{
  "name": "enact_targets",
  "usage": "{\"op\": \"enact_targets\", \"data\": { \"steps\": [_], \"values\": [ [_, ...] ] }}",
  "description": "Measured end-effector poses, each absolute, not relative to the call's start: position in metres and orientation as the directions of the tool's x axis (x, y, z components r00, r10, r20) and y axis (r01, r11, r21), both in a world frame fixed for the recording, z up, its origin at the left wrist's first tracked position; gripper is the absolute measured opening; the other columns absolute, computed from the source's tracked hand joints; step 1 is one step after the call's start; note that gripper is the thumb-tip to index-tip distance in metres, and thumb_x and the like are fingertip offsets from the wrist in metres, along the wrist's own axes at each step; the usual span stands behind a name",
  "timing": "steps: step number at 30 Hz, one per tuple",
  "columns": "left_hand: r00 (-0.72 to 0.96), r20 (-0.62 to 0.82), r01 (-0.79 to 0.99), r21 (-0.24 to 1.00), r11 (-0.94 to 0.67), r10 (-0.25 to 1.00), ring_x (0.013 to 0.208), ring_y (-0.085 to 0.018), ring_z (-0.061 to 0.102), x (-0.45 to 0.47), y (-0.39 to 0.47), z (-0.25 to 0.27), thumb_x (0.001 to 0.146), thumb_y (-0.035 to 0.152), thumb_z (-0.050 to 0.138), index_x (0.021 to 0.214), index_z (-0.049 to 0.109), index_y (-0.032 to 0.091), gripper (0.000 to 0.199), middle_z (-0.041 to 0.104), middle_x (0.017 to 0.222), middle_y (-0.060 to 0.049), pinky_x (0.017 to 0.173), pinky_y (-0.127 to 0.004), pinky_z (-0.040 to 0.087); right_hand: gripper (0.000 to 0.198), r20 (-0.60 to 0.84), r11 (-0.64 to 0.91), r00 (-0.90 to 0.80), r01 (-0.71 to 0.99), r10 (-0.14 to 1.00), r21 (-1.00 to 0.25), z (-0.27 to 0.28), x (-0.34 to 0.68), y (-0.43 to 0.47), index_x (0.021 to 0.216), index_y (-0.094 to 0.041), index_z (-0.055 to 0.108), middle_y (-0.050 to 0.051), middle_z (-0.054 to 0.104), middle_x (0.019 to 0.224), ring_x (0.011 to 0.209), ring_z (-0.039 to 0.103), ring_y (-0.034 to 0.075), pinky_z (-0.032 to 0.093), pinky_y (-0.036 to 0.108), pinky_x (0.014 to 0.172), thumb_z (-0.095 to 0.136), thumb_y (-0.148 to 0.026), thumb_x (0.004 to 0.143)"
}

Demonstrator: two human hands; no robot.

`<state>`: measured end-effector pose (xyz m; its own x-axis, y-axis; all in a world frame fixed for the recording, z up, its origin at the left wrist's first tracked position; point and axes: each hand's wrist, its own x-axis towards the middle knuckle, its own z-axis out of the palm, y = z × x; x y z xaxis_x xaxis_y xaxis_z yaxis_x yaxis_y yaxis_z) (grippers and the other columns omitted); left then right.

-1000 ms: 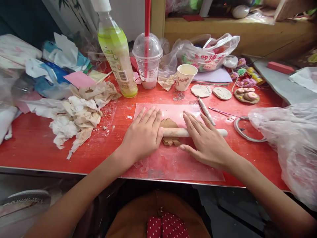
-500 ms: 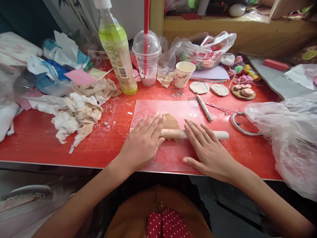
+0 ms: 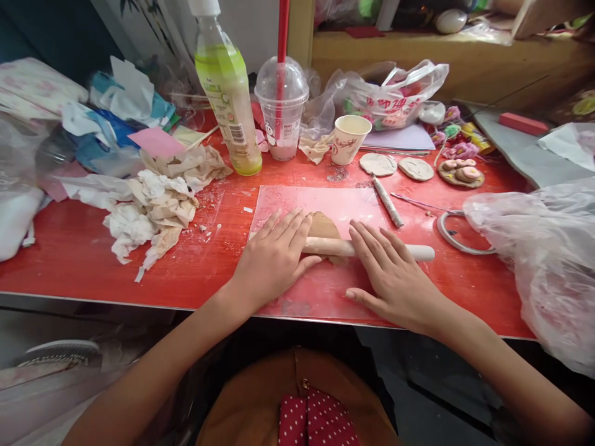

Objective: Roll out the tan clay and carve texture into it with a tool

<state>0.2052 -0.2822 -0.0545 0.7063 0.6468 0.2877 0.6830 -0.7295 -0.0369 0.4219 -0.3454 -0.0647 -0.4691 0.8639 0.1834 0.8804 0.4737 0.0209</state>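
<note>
My left hand (image 3: 274, 257) lies flat over the left part of a pale rolling pin (image 3: 329, 246), fingers stretched out and thumb pointing right. On the pin's right part rests my right hand (image 3: 390, 272), also flat, with its thumb spread toward me. The pin crosses a flattened piece of brown clay (image 3: 325, 227), which shows between my hands, mostly beyond the pin. Beneath the clay is a clear sheet (image 3: 320, 297) on the red table. My palms hide parts of the pin.
Crumpled tissues (image 3: 144, 210) lie left. Behind stand a green drink bottle (image 3: 230, 105), a domed plastic cup (image 3: 281, 111) and a paper cup (image 3: 349, 139). Flat clay discs (image 3: 378, 165), a clay-smeared stick (image 3: 387, 201), a tape ring (image 3: 449, 232) and a plastic bag (image 3: 548, 260) are right.
The whole view has shifted slightly. Both hands remain flat on the rolling pin, and the left thumb reaches a little farther right. The clay looks much the same.
</note>
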Motion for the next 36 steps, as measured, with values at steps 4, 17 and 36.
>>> {"op": "enact_targets", "data": {
  "steps": [4, 17, 36],
  "values": [
    [0.704, 0.242, 0.691, -0.016, -0.723, 0.668, 0.129, -0.023, 0.029, 0.208, -0.269, -0.051, 0.091, 0.047, 0.030, 0.134, 0.032, 0.003, 0.061, 0.033, 0.138, -0.015, 0.109, -0.038, 0.022, 0.087, 0.199, 0.468, -0.467, 0.882, 0.862, 0.045, -0.063, 0.424, -0.328, 0.142, -0.005, 0.003, 0.016, 0.016, 0.147, 0.135, 0.013, 0.026, 0.012, 0.047, 0.109, 0.025, -0.064, 0.082],
    [0.701, 0.032, 0.711, 0.032, -0.702, 0.712, 0.131, -0.019, 0.024, 0.228, -0.187, -0.049, 0.094, 0.039, 0.017, 0.133, 0.035, 0.007, 0.054, 0.033, 0.140, -0.009, 0.111, -0.037, 0.015, 0.070, 0.174, 0.388, -0.379, 0.921, 0.909, -0.020, -0.055, 0.435, -0.255, 0.142, -0.009, 0.007, 0.014, 0.015, 0.148, 0.136, 0.009, 0.023, 0.002, 0.051, 0.108, 0.009, -0.055, 0.089],
    [0.717, 0.144, 0.676, 0.095, -0.731, 0.682, 0.134, -0.020, 0.014, 0.234, -0.136, -0.066, 0.092, 0.034, 0.023, 0.135, 0.029, 0.007, 0.050, 0.024, 0.143, -0.010, 0.111, -0.037, 0.012, 0.064, 0.190, 0.352, -0.344, 0.936, 0.920, -0.009, -0.058, 0.441, -0.205, 0.142, -0.017, 0.011, 0.008, 0.018, 0.148, 0.136, 0.007, 0.023, -0.001, 0.054, 0.107, 0.010, -0.052, 0.089]
  ]
}}
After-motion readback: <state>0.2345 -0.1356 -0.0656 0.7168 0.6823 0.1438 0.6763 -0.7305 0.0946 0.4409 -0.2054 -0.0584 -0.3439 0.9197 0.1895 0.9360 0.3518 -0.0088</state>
